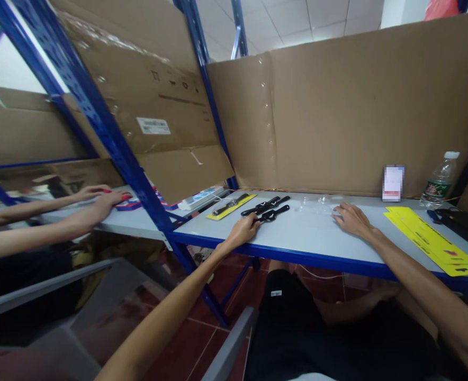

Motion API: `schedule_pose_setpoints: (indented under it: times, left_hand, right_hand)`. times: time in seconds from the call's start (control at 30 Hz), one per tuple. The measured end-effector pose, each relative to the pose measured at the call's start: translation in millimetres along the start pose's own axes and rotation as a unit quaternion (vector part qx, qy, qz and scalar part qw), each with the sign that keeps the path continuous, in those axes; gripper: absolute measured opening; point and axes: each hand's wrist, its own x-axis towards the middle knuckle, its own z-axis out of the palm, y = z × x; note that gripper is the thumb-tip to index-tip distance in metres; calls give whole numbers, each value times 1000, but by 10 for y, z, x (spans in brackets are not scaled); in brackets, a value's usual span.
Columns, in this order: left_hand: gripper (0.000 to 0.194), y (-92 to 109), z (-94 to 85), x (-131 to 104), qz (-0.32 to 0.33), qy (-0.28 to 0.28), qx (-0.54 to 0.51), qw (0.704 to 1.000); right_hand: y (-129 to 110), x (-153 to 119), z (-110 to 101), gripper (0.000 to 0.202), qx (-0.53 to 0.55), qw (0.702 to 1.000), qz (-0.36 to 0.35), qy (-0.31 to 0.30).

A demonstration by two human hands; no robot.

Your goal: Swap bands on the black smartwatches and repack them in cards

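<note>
My left hand [243, 232] is at the front of the grey tabletop, its fingers closed on the left end of a slim black tool with a wide middle [271, 214]. More black tools of the same shape [261, 206] lie just behind it; their exact kind is too small to tell. My right hand [353, 219] rests palm down farther right, fingers bent and a little apart. Beside its fingertips are clear plastic shells [317, 203], thin and hard to make out. To the left, another tool lies on a yellow card [241, 203].
Yellow printed cards [432, 241] lie at right, near a black object [462, 227]. A phone [393, 183] and water bottle [438, 182] stand behind. Cardboard [345, 116] walls the back. A blue post [138, 185] separates a neighbouring bench, where another person's hands [102, 198] work.
</note>
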Motion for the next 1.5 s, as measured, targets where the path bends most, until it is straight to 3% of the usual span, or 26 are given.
schedule_pose_setpoints:
  times: [0.1,0.23,0.37,0.43,0.6,0.87,1.03,1.17,1.27,1.5]
  left_hand:
    - [18,153,-29,9,34,-11,-73,997]
    - [21,574,-26,37,79,-108,-232,964]
    - [29,1066,73,236,79,-274,-391,875]
    - [30,1218,110,383,58,-339,-438,831]
    - [57,1237,90,591,-31,-411,-523,746]
    - [77,1165,61,635,-59,-429,-546,718]
    - [50,1146,144,665,-47,-396,-587,704]
    - [27,1131,224,703,-72,-376,-632,674]
    - [24,1149,248,699,-86,-364,-650,662]
    - [23,1204,265,536,-59,-285,-688,665]
  right_hand:
    - [-37,3,-57,42,18,998,37,44]
    - [-96,-20,-147,49,41,996,40,74]
    - [-151,-49,-188,53,40,996,-14,73]
    - [-176,-54,-179,56,30,996,-48,63]
    - [-225,-48,-156,60,10,995,-96,19]
    - [-92,-100,-265,66,-17,995,-90,-40]
    - [-106,-109,-243,63,-6,994,-103,-45]
    - [-116,-97,-187,59,26,994,-96,-39]
    - [-63,-67,-137,62,55,994,-84,-42]
    - [124,22,-181,58,91,995,-34,-38]
